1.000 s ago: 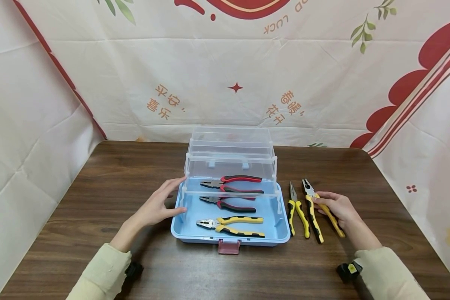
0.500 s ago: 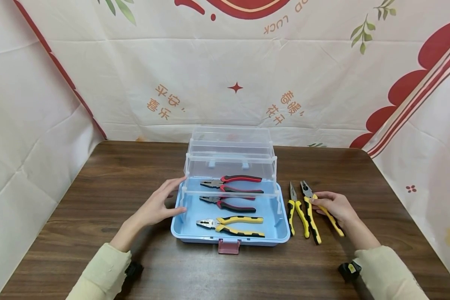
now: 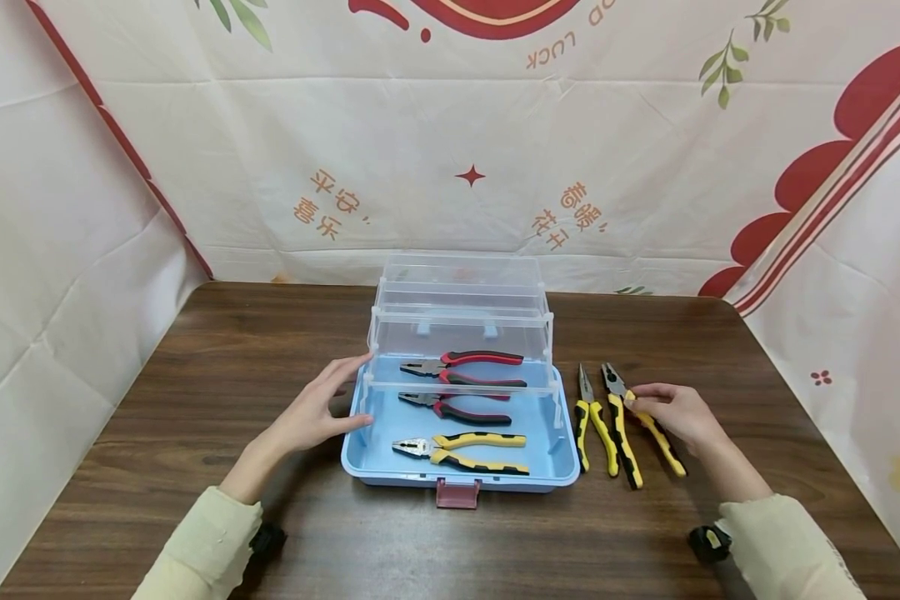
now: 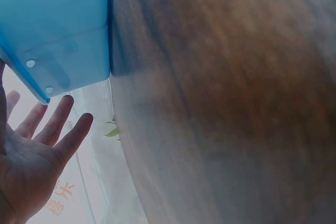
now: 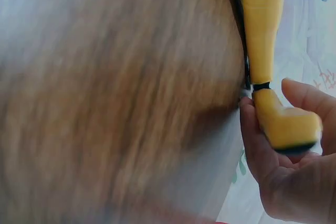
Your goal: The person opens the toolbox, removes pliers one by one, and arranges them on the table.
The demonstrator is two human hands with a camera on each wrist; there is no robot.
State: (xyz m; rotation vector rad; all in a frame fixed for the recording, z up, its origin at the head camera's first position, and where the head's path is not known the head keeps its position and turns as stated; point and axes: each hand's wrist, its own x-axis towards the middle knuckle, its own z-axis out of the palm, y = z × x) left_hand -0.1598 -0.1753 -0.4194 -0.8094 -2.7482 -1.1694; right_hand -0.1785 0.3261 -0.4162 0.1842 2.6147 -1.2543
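My left hand (image 3: pixel 317 410) rests fingers and thumb against the left side of a blue toolbox (image 3: pixel 543 462); in the left wrist view its fingers spread by the blue wall (image 4: pixel 58 30). On the right, my right hand (image 3: pixel 678 412) straddles one handle of yellow-and-black combination pliers (image 3: pixel 624 433) lying on the table. In the right wrist view my thumb (image 5: pixel 302 95) stands apart from the yellow handle (image 5: pixel 262 24), with my fingers on its other side. Inside the box lie yellow-and-black pliers (image 3: pixel 457 452), red-and-black pliers (image 3: pixel 465 410) and another red-and-black pair (image 3: pixel 480 358).
Yellow long-nose pliers (image 3: pixel 596 425) lie between the box and my right hand's pliers. A clear tiered tray (image 3: pixel 461 292) stands raised over the back of the box. A reddish latch (image 3: pixel 457 493) hangs at its front. Behind the wooden table (image 3: pixel 270 333) hangs a printed cloth (image 3: pixel 450 125).
The combination pliers have shifted slightly toward the box. My right thumb has moved away from the handle and the wrist has drawn a little right. My left hand has not moved.
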